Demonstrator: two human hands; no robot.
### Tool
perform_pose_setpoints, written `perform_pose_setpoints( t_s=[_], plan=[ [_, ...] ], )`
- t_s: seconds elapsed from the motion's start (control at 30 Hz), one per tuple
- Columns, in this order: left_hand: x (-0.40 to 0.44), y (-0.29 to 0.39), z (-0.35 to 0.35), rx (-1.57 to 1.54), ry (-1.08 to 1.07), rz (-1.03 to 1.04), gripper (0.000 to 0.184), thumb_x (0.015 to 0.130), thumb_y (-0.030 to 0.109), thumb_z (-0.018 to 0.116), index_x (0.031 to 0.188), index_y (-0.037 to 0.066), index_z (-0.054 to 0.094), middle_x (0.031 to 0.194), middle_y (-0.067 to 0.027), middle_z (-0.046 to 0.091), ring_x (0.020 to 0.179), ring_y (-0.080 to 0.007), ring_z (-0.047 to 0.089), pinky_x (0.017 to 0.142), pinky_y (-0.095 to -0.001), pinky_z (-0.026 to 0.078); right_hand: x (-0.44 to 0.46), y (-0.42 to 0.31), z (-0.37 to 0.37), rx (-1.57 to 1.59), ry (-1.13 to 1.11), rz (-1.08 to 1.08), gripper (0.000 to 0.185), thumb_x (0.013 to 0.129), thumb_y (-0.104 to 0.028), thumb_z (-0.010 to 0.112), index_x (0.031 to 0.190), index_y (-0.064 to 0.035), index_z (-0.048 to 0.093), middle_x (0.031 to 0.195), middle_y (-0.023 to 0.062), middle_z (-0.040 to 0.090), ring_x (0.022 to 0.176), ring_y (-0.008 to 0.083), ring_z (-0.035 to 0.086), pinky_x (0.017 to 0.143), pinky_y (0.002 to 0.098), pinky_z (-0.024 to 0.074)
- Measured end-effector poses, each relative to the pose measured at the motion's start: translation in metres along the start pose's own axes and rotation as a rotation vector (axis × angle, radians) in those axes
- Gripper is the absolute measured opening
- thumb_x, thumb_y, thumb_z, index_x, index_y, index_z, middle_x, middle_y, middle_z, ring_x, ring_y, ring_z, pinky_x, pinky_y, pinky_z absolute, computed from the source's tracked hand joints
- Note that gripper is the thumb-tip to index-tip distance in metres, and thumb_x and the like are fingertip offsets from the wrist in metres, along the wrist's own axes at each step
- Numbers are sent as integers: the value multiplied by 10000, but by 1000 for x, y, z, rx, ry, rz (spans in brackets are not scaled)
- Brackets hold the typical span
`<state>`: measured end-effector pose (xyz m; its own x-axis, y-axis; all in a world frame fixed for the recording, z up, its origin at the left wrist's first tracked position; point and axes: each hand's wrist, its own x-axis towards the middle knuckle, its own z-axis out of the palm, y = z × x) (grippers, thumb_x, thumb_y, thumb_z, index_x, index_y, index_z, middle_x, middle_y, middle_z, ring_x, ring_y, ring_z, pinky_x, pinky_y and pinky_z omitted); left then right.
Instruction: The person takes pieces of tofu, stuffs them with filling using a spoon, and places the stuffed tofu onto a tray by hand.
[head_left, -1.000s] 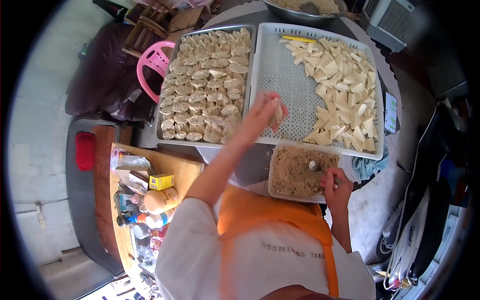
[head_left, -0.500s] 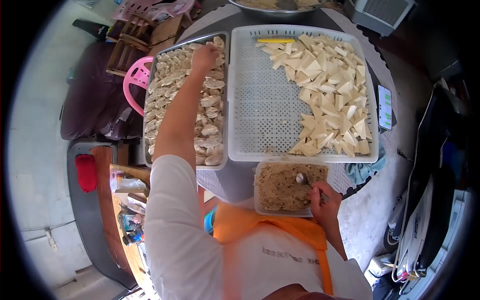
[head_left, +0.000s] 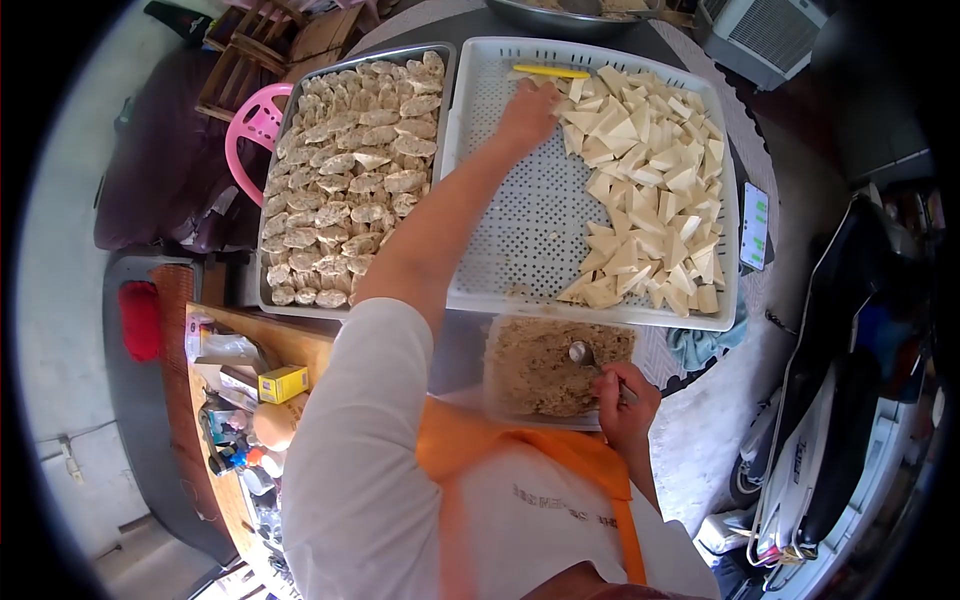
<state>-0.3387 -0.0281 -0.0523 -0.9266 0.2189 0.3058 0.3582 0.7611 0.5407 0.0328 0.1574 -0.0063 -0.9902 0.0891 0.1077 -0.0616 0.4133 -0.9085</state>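
My left hand (head_left: 528,110) is over the white perforated tray, at the upper left edge of a pile of pale tofu triangles (head_left: 650,165). Its fingers look apart and touch or nearly touch the closest pieces; the tips are partly hidden. A yellow-handled tool (head_left: 552,71) lies just beyond them. In my right hand (head_left: 627,402) is a metal spoon (head_left: 581,353), its bowl resting on brown minced filling (head_left: 540,370) in a clear plastic tub (head_left: 492,375). Left of the perforated tray (head_left: 465,300), a metal tray (head_left: 450,60) holds rows of filled tofu pieces (head_left: 340,185).
A phone (head_left: 754,226) and a blue-green cloth (head_left: 705,347) lie by the tray's right side. Beyond the trays stands a large metal bowl (head_left: 570,22). A pink chair (head_left: 250,130) is at the left, and a wooden surface with a yellow box (head_left: 284,384) is nearer me.
My left hand has moved right, from the rows in the metal tray to the tofu triangles in the white tray. My right hand still holds the spoon in the filling. The view has shifted slightly.
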Motion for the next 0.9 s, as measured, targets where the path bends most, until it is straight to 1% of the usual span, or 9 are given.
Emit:
perform_pose_setpoints(
  t_s=[0.1, 0.23, 0.33, 0.43, 0.5, 0.57, 0.7, 0.83, 0.9],
  plan=[
    [-10, 11, -3, 45, 2, -9, 256, 776, 62, 561, 1029, 82, 526, 1082, -189, 511, 962, -357, 559, 828, -431, 459, -1, 1, 1, -5, 11, 3, 51, 810, 4, 560, 837, 21, 600, 674, 123, 615, 590, 194, 629, 549, 265, 479],
    [-29, 26, -20, 131, -38, -29, 261, 772, 36, 542, 1029, 49, 497, 1057, -204, 535, 948, -370, 566, 808, -436, 467, 0, 4, 1, -59, -21, -117, 91, 880, -34, 514, 879, 29, 579, 641, 86, 614, 548, 115, 609, 511, 227, 483],
    [-44, 22, -23, 23, -18, -192, 297, 785, 49, 555, 1078, 41, 508, 1027, -175, 567, 912, -321, 593, 758, -397, 492, -1, 1, 1, -34, -19, -88, 104, 888, -47, 510, 878, 33, 575, 655, 86, 617, 552, 112, 606, 512, 230, 486],
    [-77, 18, -40, -704, -64, -390, 318, 825, 110, 576, 1131, 47, 519, 1014, -94, 587, 831, -187, 586, 730, -291, 471, -4, 4, 3, 60, 13, -21, 120, 901, -68, 503, 887, 31, 570, 661, 84, 613, 554, 112, 600, 519, 234, 488],
    [-110, 32, -70, -982, -217, -409, 356, 852, 114, 558, 1203, 69, 513, 985, -37, 586, 833, -115, 547, 713, -229, 442, -5, -4, 2, 199, 33, 79, 131, 910, -83, 496, 900, 28, 566, 662, 81, 607, 560, 114, 594, 535, 236, 490],
    [-149, 46, -93, -1095, -294, -392, 352, 865, 101, 534, 1215, 76, 508, 980, -26, 586, 842, -111, 544, 709, -228, 438, -3, -8, 1, 283, 102, 104, 144, 917, -99, 491, 934, 27, 559, 678, 84, 599, 572, 124, 587, 572, 246, 499],
    [-214, 90, -123, -1203, -327, -357, 349, 879, 101, 513, 1226, 77, 502, 930, 3, 566, 857, -91, 536, 693, -207, 422, 7, -38, 6, 347, 180, -158, 141, 884, -2, 466, 972, 48, 565, 674, 92, 601, 619, 129, 598, 567, 239, 490],
    [-255, 119, -126, -1388, -306, -433, 340, 882, 77, 508, 1221, 88, 502, 1102, -21, 579, 918, -104, 553, 732, -211, 428, 14, -67, 6, 65, 116, -461, 118, 812, 55, 487, 866, 37, 589, 711, 103, 617, 592, 191, 594, 560, 269, 488],
    [-264, 122, -124, -1402, -354, -480, 378, 894, 60, 481, 1269, 97, 456, 1178, -52, 553, 950, -133, 566, 807, -244, 445, 10, -73, 10, 21, 92, -503, 97, 779, 73, 518, 826, 26, 588, 724, 104, 619, 601, 229, 602, 560, 293, 491]
  ],
)
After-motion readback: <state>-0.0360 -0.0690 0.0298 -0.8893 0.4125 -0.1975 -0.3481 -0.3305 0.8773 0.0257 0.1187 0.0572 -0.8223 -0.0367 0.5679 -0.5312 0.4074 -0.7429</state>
